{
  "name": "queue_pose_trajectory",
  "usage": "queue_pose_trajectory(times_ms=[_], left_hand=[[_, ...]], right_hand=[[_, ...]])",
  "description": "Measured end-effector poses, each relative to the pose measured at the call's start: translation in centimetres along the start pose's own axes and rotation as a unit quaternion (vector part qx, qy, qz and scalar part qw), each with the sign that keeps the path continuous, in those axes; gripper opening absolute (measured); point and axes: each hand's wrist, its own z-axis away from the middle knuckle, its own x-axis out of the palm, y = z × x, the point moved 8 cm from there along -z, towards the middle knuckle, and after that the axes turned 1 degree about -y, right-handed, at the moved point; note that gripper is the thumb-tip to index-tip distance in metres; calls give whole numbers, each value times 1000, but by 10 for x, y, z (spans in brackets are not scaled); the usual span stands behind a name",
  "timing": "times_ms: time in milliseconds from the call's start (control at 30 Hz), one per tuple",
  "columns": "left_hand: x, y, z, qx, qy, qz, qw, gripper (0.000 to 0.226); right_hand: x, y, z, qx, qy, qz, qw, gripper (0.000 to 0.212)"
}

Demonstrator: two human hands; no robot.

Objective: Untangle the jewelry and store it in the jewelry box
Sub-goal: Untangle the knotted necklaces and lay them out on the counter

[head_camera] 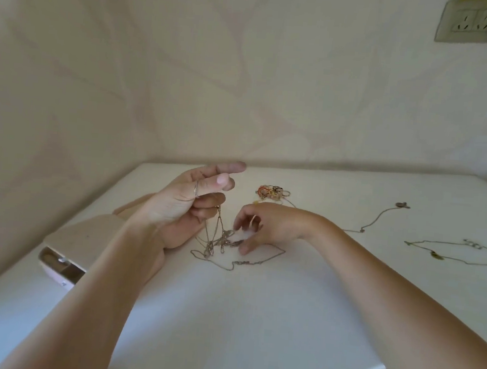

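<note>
I can read no words, labels, brand names or numbers anywhere in front of me. The wall socket (474,23) at the upper right is too blurred for me to make out any marking on its plate, and the side of the jewelry box (67,236) that faces me shows no lettering I can make out.

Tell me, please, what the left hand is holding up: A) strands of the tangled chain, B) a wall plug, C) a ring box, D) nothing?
A: the left hand pinches strands of the tangled chain, which hang down to where the right hand picks at them on the table.
</note>
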Motion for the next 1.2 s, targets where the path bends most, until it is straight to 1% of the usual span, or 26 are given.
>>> queue_pose_trajectory(times_ms=[100, 167, 200, 233, 300, 400, 467, 633, 733, 767, 800, 900, 967, 1000, 1033, 1067, 1100, 1133, 1167, 1200], left_hand=[[-5, 1, 1, -2, 7, -42, 999, 55], [-5, -6, -1, -24, 22, -84, 996, 39], [-4, -11, -2, -41, 27, -100, 994, 31], [-3, -17, -2, -64, 27, -115, 991, 27], [0, -34, -2, -128, 0, -155, 980, 32], [5, -66, 7, -231, -39, -230, 945, 52], [5, -76, 10, -258, -32, -253, 932, 60], [3, -71, 6, -237, -23, -259, 936, 68], [0, -69, 6, -227, 16, -233, 946, 49], [-2, -67, 5, -220, 30, -225, 949, 51], [-4, -64, 5, -213, 38, -216, 952, 57], [-8, -57, 5, -193, 38, -217, 956, 87], [-12, -52, 5, -182, 41, -221, 957, 97], [-13, -49, 5, -177, 44, -223, 958, 94], [-15, -46, 4, -176, 49, -226, 957, 85], [-17, -44, 4, -176, 55, -227, 956, 74], [-18, -42, 3, -175, 61, -225, 957, 67], [-21, -42, 3, -169, 64, -216, 960, 69], [-22, -41, 3, -160, 69, -205, 963, 78], [-24, -40, 3, -151, 80, -194, 966, 85]], right_hand=[[-26, 20, 16, 3, 66, -66, 996, 11], [-36, 35, 31, 6, 119, -46, 992, 12], [-36, 41, 39, 8, 128, -36, 991, 15], [-32, 45, 47, 12, 126, -34, 991, 16], [-26, 55, 63, 31, 128, -25, 991, 13], [-34, 72, 87, 66, 183, 8, 981, 9], [-40, 82, 104, 95, 208, 17, 973, 9], [-59, 111, 148, 180, 265, 59, 946, 10], [-73, 130, 169, 254, 275, 102, 922, 10], [-78, 138, 173, 286, 267, 124, 912, 12], [-83, 145, 177, 316, 256, 147, 902, 14], [-93, 159, 180, 406, 200, 199, 869, 19], [-95, 153, 180, 441, 171, 235, 849, 14], [-97, 145, 177, 438, 177, 247, 846, 12], [-99, 133, 169, 414, 199, 254, 851, 15], [-97, 119, 157, 366, 228, 245, 869, 17], [-91, 102, 143, 298, 259, 209, 895, 15], [-78, 83, 126, 219, 272, 149, 925, 9], [-61, 63, 110, 148, 260, 92, 950, 19], [-38, 43, 95, 92, 216, 49, 971, 33]])
